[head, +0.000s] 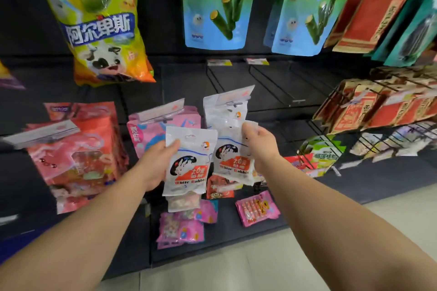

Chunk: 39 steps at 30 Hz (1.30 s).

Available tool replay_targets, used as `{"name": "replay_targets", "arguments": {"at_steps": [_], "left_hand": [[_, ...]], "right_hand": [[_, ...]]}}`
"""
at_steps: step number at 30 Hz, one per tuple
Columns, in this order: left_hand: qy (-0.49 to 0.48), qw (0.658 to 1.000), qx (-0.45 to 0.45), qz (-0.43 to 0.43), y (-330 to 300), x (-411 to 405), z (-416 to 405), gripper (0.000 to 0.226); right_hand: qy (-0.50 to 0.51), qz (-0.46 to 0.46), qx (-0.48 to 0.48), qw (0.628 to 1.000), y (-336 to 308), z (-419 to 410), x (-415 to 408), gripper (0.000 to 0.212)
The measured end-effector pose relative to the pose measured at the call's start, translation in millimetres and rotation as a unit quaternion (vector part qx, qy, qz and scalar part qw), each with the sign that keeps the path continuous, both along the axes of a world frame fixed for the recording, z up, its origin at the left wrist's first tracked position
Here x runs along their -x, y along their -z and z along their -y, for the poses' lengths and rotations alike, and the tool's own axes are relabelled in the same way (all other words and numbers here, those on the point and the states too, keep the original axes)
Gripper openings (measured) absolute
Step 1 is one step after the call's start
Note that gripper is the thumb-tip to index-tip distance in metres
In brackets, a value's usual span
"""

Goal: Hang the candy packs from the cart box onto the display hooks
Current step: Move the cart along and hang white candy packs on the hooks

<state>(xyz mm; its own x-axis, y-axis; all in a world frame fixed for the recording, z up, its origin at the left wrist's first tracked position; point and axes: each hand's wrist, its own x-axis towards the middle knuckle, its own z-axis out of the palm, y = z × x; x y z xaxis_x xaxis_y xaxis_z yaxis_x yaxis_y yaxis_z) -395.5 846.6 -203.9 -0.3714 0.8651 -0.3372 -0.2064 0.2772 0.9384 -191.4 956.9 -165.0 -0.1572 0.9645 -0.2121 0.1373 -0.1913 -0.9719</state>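
My left hand (158, 165) grips a white White Rabbit candy pack (189, 160) by its left edge, upright in front of the display. My right hand (259, 144) pinches the top of a second White Rabbit pack (233, 160), just below the hook (233, 103) with a clear price tag. More white packs (222, 113) hang on that hook behind it. The cart box is out of view.
Pink packs (146, 130) and red packs (78, 156) hang on hooks to the left. Empty black hooks (272, 85) stretch out behind. Brown boxes (369, 111) fill wire racks at right. Small pink packs (257, 208) hang lower down. Large bags (99, 19) hang above.
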Motion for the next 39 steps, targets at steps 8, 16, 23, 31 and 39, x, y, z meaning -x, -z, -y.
{"name": "replay_targets", "arguments": {"at_steps": [8, 16, 23, 31, 39], "left_hand": [[-0.039, 0.999, 0.014, 0.008, 6, -8, -14, 0.031], [-0.121, 0.993, -0.003, 0.000, 7, -38, -10, 0.030], [-0.155, 0.988, -0.005, -0.004, 10, -63, -7, 0.028], [-0.180, 0.984, 0.004, -0.003, 9, -72, -8, 0.031], [-0.177, 0.984, 0.009, -0.018, 2, -80, -29, 0.022]], "right_hand": [[-0.046, -0.058, 0.031, 0.997, 6, -36, 13, 0.021], [-0.062, -0.067, 0.027, 0.995, -1, -61, 21, 0.022], [-0.032, -0.021, 0.008, 0.999, 2, -72, 29, 0.024], [-0.039, -0.027, 0.037, 0.998, 4, -78, 38, 0.036], [-0.003, -0.017, -0.005, 1.000, 10, -88, 19, 0.028]]}}
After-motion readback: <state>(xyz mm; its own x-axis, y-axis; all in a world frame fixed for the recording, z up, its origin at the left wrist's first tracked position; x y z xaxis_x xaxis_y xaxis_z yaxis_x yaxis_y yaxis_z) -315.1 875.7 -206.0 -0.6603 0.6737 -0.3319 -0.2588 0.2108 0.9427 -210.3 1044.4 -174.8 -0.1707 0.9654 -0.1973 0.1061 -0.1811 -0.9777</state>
